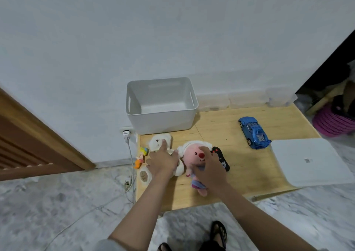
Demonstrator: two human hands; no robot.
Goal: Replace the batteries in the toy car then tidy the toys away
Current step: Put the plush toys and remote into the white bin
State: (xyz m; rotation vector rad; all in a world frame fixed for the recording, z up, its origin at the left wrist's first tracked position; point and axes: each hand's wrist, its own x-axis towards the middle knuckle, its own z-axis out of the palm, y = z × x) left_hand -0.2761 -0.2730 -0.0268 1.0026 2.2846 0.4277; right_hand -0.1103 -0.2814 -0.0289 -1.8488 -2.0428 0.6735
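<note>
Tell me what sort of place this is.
Probably a room in a home: a low wooden table stands on a marble-patterned floor against a plain white wall, with a wooden door at the left and a charger plugged into a wall socket.

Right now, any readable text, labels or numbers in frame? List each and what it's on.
Nothing can be read.
Small dark printed mark on the flat white lid: too small and blurred.
White markings on the black remote control: blurred, not legible.
Blue toy car, white storage bin: no visible text.
</note>
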